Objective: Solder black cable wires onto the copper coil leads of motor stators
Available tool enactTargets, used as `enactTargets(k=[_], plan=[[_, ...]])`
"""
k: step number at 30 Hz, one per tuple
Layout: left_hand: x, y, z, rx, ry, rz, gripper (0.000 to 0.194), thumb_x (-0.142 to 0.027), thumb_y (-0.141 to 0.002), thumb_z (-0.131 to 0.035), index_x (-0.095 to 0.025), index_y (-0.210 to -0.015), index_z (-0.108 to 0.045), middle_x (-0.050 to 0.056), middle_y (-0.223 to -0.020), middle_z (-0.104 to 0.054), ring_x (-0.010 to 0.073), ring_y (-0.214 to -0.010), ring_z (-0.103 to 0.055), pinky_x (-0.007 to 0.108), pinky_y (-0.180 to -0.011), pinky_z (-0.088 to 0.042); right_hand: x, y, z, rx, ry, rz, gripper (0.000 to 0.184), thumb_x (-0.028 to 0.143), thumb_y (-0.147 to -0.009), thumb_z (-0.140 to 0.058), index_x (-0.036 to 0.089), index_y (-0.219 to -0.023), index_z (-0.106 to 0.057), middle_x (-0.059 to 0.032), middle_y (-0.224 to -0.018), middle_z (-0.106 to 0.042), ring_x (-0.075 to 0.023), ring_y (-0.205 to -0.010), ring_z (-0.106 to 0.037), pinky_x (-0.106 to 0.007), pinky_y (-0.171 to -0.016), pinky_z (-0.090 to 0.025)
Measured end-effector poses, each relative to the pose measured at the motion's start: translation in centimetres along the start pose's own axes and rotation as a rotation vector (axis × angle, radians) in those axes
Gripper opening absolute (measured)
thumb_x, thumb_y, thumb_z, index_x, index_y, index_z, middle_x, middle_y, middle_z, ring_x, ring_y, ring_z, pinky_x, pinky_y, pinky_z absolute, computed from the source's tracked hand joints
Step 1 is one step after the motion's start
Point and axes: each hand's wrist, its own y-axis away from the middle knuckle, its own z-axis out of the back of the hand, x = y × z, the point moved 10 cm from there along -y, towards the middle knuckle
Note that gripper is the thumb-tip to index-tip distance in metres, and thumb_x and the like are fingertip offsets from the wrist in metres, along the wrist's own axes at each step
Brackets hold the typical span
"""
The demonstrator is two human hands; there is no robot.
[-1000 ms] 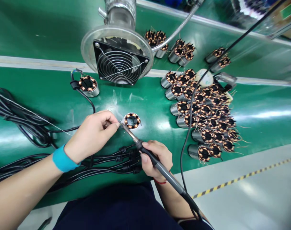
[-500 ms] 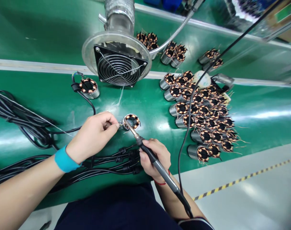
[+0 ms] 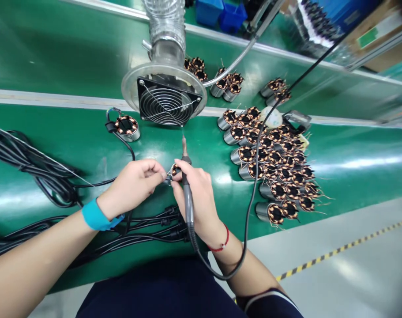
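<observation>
My left hand (image 3: 131,187) is pinched tight on a small metal piece (image 3: 169,177), too small to make out, right against a copper-wound stator (image 3: 174,170) half hidden between my hands above the green desk (image 3: 353,141). My right hand (image 3: 197,194) is wrapped around a soldering iron (image 3: 188,203), tip pointing up and away, its fingers just beside the stator, with a cluster of other stators (image 3: 270,163) off to the right.
</observation>
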Motion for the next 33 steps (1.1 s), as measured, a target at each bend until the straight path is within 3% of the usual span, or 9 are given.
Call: enactTargets(k=[3, 5, 9, 14, 17, 22, 28, 33], plan=[[-0.3, 0.2, 0.0, 0.007, 0.01, -0.033, 0.014, -0.025, -0.085, -0.053, -0.018, -0.074, -0.058, -0.008, -0.046, -0.047, 0.0059, -0.036, -0.041, 0.018, -0.038, -0.033, -0.3, 0.1, -0.2, -0.036, -0.053, -0.023, 0.04, 0.013, -0.086, -0.052, 0.025, -0.124, -0.05, -0.0002, -0.094, -0.069, -0.019, -0.092, -0.061, -0.039, -0.09, -0.043], [-1.8, 0.7, 0.5, -0.048, -0.066, -0.209, 0.014, -0.024, -0.086, -0.053, -0.017, -0.076, -0.06, -0.003, -0.062, -0.059, 0.0064, -0.043, -0.049, 0.019, -0.044, -0.041, -0.4, 0.3, -0.1, -0.059, -0.148, -0.022, 0.043, 0.012, -0.086, -0.053, 0.026, -0.126, -0.047, 0.0009, -0.09, -0.068, -0.0181, -0.093, -0.061, -0.039, -0.092, -0.043], [-5.4, 3.0, 0.3, -0.171, -0.421, -0.678, 0.017, -0.018, -0.09, -0.052, -0.016, -0.084, -0.067, 0.006, -0.101, -0.066, 0.0135, -0.087, -0.064, 0.025, -0.078, -0.051, -1.0, 0.5, 0.1, -0.095, -0.381, -0.03, 0.049, 0.014, -0.087, -0.054, 0.027, -0.132, -0.041, 0.0023, -0.089, -0.066, -0.0162, -0.096, -0.062, -0.042, -0.101, -0.041], [-5.7, 4.1, -1.2, -0.133, -0.699, -0.897, 0.019, -0.015, -0.093, -0.048, -0.016, -0.098, -0.067, 0.008, -0.114, -0.062, 0.0153, -0.096, -0.063, 0.026, -0.08, -0.05, -1.5, 0.6, -0.3, -0.101, -0.453, -0.037, 0.05, 0.014, -0.087, -0.055, 0.028, -0.133, -0.041, 0.0023, -0.088, -0.065, -0.0166, -0.097, -0.062, -0.044, -0.103, -0.041], [-5.4, 4.1, -1.4, -0.144, -0.748, -0.902, 0.019, -0.015, -0.093, -0.046, -0.014, -0.101, -0.063, 0.01, -0.113, -0.06, 0.0162, -0.095, -0.062, 0.027, -0.079, -0.05, -1.5, 0.6, -0.5, -0.097, -0.451, -0.02, 0.047, 0.014, -0.088, -0.054, 0.029, -0.131, -0.043, 0.0022, -0.088, -0.064, -0.0163, -0.094, -0.062, -0.043, -0.1, -0.043], [-5.5, 3.9, -1.4, -0.145, -0.722, -0.866, 0.016, -0.012, -0.092, -0.045, -0.013, -0.09, -0.061, 0.007, -0.097, -0.06, 0.0149, -0.088, -0.059, 0.026, -0.077, -0.048, -1.3, 0.7, -0.3, -0.076, -0.381, 0.034, 0.049, 0.013, -0.088, -0.052, 0.029, -0.132, -0.04, 0.0016, -0.088, -0.065, -0.0179, -0.095, -0.061, -0.042, -0.096, -0.045], [-4.9, 2.5, -0.6, -0.166, -0.651, -0.676, 0.011, -0.01, -0.085, -0.05, -0.015, -0.08, -0.057, 0.002, -0.082, -0.057, 0.0135, -0.077, -0.055, 0.026, -0.071, -0.044, -0.8, 0.7, -0.2, -0.007, -0.177, 0.128, 0.051, 0.013, -0.086, -0.056, 0.026, -0.132, -0.041, 0.0005, -0.096, -0.068, -0.019, -0.097, -0.058, -0.039, -0.093, -0.041], [-4.5, 2.1, 0.1, -0.205, -0.588, -0.56, 0.01, -0.013, -0.083, -0.05, -0.017, -0.075, -0.056, 0.0, -0.079, -0.056, 0.0121, -0.07, -0.052, 0.026, -0.067, -0.041, -1.4, -0.3, -0.6, -0.076, -0.038, 0.086, 0.039, 0.017, -0.09, -0.051, 0.024, -0.128, -0.047, 0.0007, -0.088, -0.068, -0.0178, -0.084, -0.058, -0.035, -0.084, -0.041]])
